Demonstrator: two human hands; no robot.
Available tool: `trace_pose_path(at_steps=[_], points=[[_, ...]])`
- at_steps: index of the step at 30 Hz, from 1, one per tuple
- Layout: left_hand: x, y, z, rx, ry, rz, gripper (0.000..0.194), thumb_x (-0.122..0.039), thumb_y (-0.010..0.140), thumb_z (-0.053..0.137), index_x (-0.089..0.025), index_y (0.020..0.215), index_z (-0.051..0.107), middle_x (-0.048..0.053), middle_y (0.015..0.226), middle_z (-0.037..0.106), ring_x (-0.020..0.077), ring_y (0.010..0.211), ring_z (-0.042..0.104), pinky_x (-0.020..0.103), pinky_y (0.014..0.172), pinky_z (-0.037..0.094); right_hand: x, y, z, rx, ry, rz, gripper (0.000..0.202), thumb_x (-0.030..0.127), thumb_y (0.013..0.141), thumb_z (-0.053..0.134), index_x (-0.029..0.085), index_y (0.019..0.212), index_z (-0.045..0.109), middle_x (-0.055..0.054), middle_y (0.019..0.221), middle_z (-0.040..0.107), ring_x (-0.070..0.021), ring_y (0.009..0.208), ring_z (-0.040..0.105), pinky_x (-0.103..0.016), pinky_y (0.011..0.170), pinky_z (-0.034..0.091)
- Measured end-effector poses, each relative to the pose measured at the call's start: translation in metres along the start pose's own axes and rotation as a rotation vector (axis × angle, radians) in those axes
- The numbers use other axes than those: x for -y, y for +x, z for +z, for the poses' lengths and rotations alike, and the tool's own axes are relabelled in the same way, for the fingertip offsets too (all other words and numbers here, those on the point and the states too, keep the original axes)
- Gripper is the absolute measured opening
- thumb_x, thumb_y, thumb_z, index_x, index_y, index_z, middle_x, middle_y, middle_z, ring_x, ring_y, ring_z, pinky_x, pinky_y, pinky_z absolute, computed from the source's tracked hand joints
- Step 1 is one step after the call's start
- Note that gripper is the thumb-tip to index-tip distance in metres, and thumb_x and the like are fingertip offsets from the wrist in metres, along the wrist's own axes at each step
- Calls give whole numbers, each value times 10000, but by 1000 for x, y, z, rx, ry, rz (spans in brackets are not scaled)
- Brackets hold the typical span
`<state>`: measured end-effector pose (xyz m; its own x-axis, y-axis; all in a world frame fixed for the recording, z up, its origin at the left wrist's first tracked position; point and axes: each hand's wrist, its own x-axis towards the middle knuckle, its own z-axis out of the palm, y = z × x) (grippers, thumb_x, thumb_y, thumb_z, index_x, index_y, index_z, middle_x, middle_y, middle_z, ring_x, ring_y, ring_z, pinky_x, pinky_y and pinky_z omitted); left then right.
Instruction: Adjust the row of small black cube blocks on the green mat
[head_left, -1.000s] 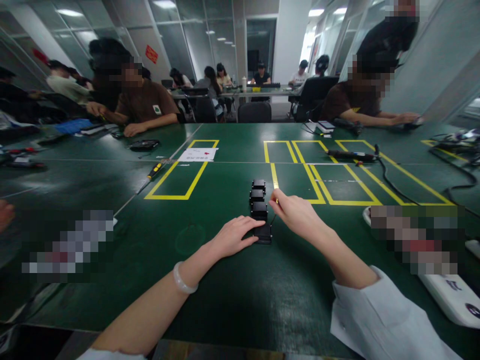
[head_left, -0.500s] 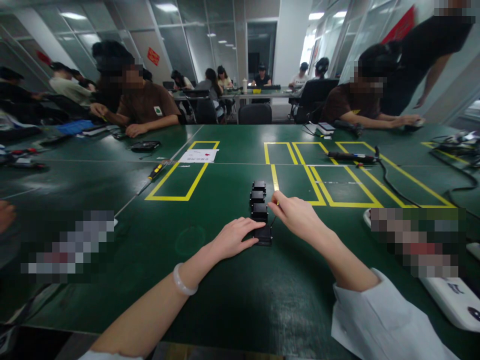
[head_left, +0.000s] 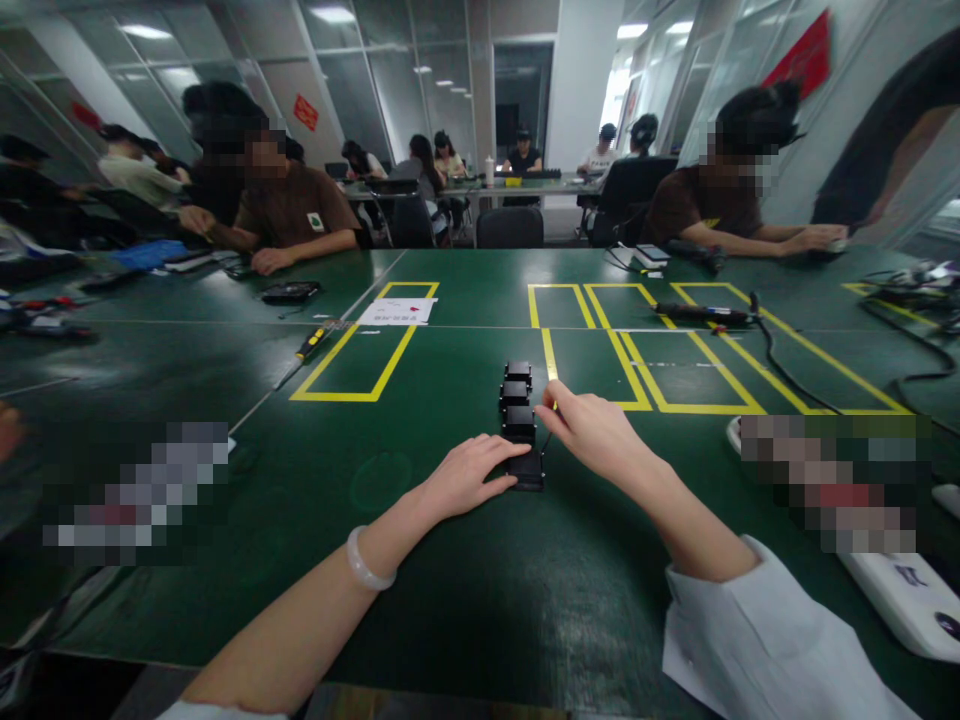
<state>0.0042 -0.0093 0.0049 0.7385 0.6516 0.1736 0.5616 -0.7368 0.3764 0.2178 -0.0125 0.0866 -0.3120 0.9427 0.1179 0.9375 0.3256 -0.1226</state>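
Several small black blocks stand in a row on the green table (head_left: pixel 465 620), with bright little points, perhaps screws, at their sides. My left hand (head_left: pixel 472 475) holds the nearest black block (head_left: pixel 528 468) from its left, with index finger and thumb stretched on it. My right hand (head_left: pixel 589 420) is closed round a screwdriver (head_left: pixel 547 441). A bit of yellow shows between the fingers, and the thin dark shaft slants down to the right side of that block. Most of the handle is hidden by my fingers. Beyond lies another black block (head_left: pixel 518 418), apart from both hands.
Yellow tape outlines (head_left: pixel 375 396) mark the table. A yellow-and-black screwdriver (head_left: pixel 312 343) and a white paper (head_left: pixel 397 312) lie left. A black corded tool (head_left: pixel 705 315) lies right. White elongated objects, partly blurred, flank my arms. People sit across the table.
My hands, the screwdriver and the blocks look almost unmoved. At the far right, a standing person has shifted toward the picture's edge.
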Motion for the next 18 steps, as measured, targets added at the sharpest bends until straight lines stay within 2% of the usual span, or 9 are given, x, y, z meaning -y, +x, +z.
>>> trace_pose_path(at_steps=[2, 10, 18], points=[[1, 0, 1, -1, -2, 3, 431, -321, 932, 527, -278, 1350, 433, 46, 1209, 585, 210, 1057, 545, 350, 922, 435, 0, 1, 1, 13, -20, 16, 280, 422, 970, 285, 217, 1000, 472, -37, 764, 667, -183, 672, 615, -251, 503, 196], [-1, 0, -2, 6, -8, -1, 437, -308, 930, 531, -276, 1352, 424, 38, 1202, 589, 205, 1050, 543, 340, 912, 436, -2, 0, 2, -1, 20, -17, 202, 311, 960, 306, 213, 1033, 466, -28, 794, 668, -166, 668, 603, -251, 527, 233], [-2, 0, -2, 4, -11, -4, 431, -317, 933, 524, -273, 1350, 426, 45, 1203, 588, 207, 1053, 548, 345, 909, 438, 1, -2, -2, -13, 29, -21, 191, 295, 951, 307, 207, 1015, 463, -31, 790, 664, -170, 677, 608, -254, 527, 227]])
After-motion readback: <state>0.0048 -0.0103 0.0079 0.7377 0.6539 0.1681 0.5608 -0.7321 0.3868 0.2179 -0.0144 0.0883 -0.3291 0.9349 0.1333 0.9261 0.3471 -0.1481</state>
